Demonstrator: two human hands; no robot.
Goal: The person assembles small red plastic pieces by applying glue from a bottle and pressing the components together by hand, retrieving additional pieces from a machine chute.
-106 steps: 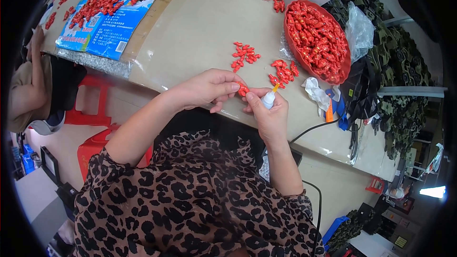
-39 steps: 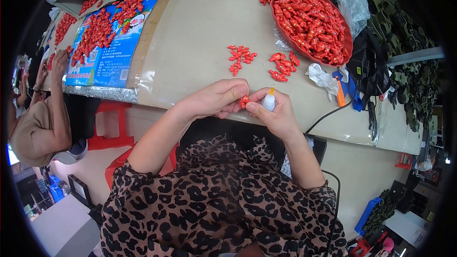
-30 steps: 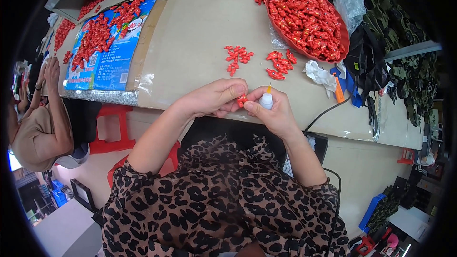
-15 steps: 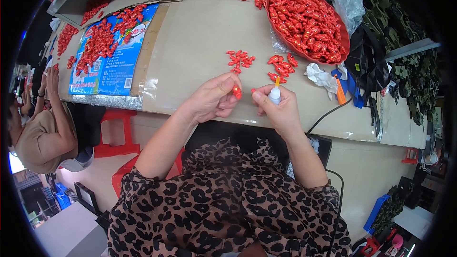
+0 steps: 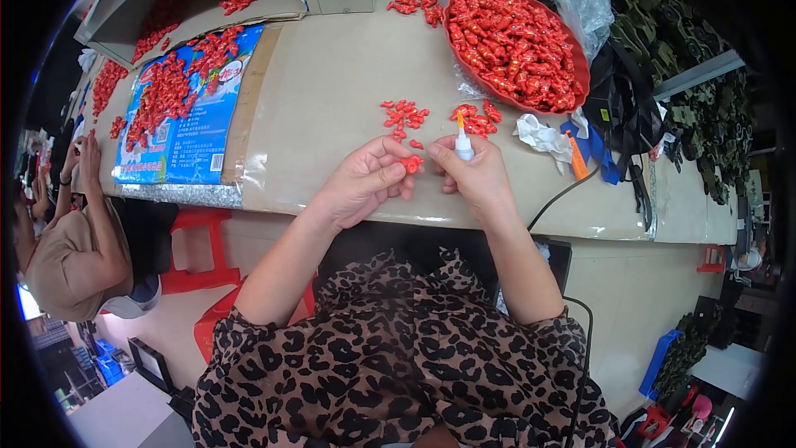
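My left hand (image 5: 365, 181) pinches a small shiny red plastic figure (image 5: 411, 164) between thumb and fingers, just over the table's front edge. Close by on the right, my right hand (image 5: 479, 176) is closed around a small white squeeze bottle (image 5: 463, 146) with a yellow pointed tip, which stands up from the grip. The right thumb and fingertip come together near the red figure; whether they hold a small part cannot be seen. Beyond my hands lie two loose groups of red pieces, one on the left (image 5: 404, 115) and one on the right (image 5: 477, 121).
A red scalloped basin (image 5: 582, 87) heaped with red pieces stands at the back right, beside crumpled white tissue (image 5: 543, 134). More pieces lie on a blue printed sheet (image 5: 195, 149) at the left. A grey machine box (image 5: 338, 4) stands behind. A co-worker (image 5: 79, 253) sits at far left.
The red figure in my left hand has been turned and shows more of itself. My right fingertips have come nearer to it, and the small red bit at their tips no longer shows.
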